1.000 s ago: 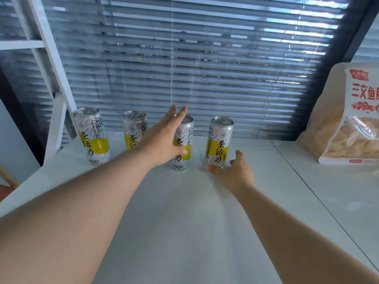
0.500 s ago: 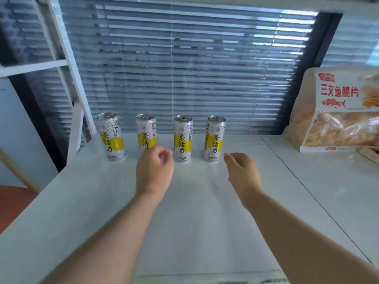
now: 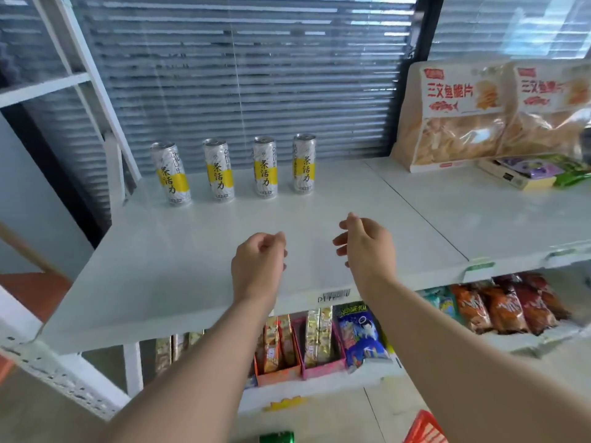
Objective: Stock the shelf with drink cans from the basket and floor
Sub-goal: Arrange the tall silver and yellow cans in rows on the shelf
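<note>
Hovering over the shelf's [image 3: 179,266] front edge, the left hand [image 3: 259,263] and right hand [image 3: 367,247] are hanging loosely curled, gripping nothing. Four cans [image 3: 220,174] are standing in a row well beyond the fingertips, long axes vertical, tops pointing up, labels facing the hands. Being tall and narrow, they are likely risking a domino tumble if a hand reaching in clips one. More stock is waiting below the wrists: seemingly a green can [image 3: 276,438] beside the basket [image 3: 425,426].

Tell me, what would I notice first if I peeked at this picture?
First you'd spot the four silver cans with yellow bands, standing upright in a row at the back of the white shelf. In front of them the left hand and right hand hover over the shelf, fingers loosely curled, holding nothing. Off to the right, big bags of chips stand at the back.
</note>
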{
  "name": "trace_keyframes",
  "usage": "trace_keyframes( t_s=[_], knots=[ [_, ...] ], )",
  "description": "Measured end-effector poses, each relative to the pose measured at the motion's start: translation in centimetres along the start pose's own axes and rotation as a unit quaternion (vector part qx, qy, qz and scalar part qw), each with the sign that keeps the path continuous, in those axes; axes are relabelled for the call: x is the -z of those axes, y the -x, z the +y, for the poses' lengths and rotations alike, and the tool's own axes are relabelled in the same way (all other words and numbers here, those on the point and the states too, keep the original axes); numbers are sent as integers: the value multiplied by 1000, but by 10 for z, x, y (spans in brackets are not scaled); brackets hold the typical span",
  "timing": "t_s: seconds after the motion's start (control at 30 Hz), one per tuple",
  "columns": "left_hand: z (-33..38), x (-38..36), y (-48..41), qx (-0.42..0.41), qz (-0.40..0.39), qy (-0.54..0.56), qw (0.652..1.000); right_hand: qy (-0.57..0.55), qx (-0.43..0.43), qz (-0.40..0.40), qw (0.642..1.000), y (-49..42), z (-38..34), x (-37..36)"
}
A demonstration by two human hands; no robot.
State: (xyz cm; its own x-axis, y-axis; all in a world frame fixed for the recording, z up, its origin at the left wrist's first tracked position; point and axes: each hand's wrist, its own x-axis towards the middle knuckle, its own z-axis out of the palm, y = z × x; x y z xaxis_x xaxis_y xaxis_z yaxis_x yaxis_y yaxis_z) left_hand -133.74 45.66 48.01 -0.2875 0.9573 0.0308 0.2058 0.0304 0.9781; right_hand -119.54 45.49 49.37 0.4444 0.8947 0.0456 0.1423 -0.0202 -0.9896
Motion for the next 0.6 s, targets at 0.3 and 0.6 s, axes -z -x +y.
trace_keyframes(
  t_s=[0.3,0.6],
  knots=[
    [-18,-77,105,26,-88,0,996,30,-32,85,995,62,55,111],
    [-126,-160,230,95,-199,-65,973,97,-151,161,970,144,200,264]
  ],
)
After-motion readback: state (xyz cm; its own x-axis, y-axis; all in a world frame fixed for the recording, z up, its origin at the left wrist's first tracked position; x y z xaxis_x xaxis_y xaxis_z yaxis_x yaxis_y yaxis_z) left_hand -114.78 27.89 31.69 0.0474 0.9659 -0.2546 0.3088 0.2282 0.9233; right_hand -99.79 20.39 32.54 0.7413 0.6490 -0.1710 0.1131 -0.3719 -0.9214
